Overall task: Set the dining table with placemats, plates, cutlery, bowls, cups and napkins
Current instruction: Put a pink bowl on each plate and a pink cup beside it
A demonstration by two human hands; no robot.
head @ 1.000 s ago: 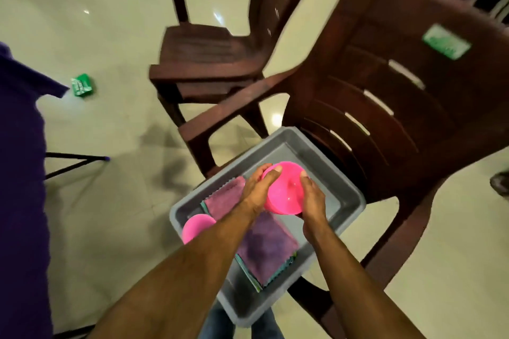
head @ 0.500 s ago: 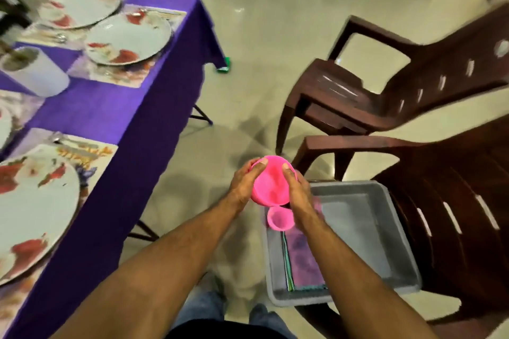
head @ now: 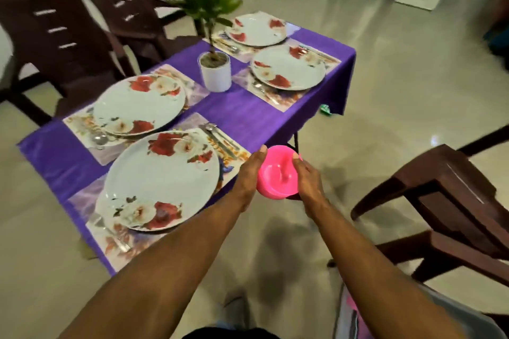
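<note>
A purple table [head: 242, 115] fills ten o'clock, carrying four floral plates [head: 162, 176] on placemats [head: 220, 143] with cutlery [head: 217, 135], and a potted plant [head: 214, 69] at twelve. Brown chairs [head: 55, 36] stand at eleven and four o'clock. At centre, a pink bowl [head: 275, 176] hangs just off the table's edge, the left hand [head: 249, 176] and right hand [head: 308, 181] grasping its sides.

Four plates [head: 161, 179], four placemats [head: 278, 96], one bowl [head: 278, 177]
</note>
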